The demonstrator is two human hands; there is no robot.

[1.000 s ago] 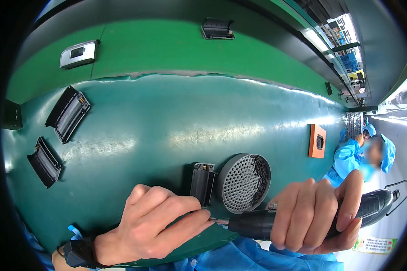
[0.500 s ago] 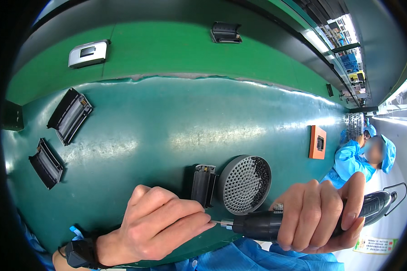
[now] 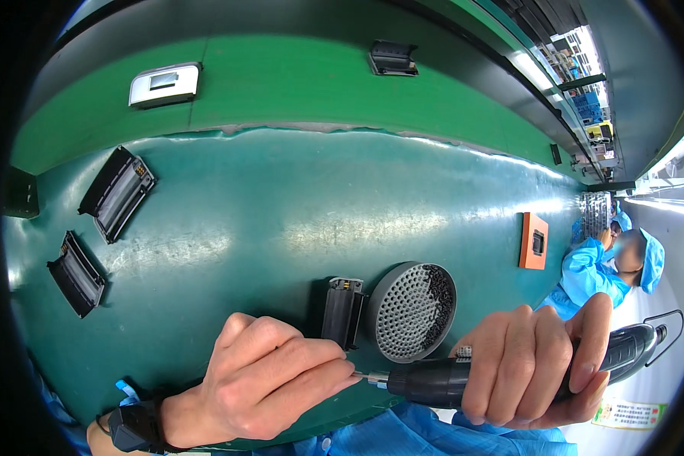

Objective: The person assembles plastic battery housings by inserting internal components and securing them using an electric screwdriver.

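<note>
My right hand (image 3: 520, 365) is wrapped around a black electric screwdriver (image 3: 433, 381), which points left. Its thin metal bit (image 3: 368, 377) reaches the fingertips of my left hand (image 3: 270, 376). Those fingers are pinched together at the bit's tip; whatever is between them is hidden. Just beyond my left hand, a black plastic housing (image 3: 343, 313) stands on the table. To its right is a round grey tray (image 3: 374, 323) full of holes, with small dark screws (image 3: 438, 304) gathered along its right side.
Two black housings (image 3: 118, 194) (image 3: 77, 273) lie at the left of the green table (image 3: 281, 182). An orange block (image 3: 533, 241) sits at the right, near a person in blue (image 3: 585, 266). Beyond, a green belt (image 3: 281, 83) carries a silver-white cover (image 3: 165, 85) and a black housing (image 3: 394, 58).
The silver-white cover and the black housing on the green belt have shifted right. My hands and the screwdriver have hardly moved; the bit still meets my left fingertips.
</note>
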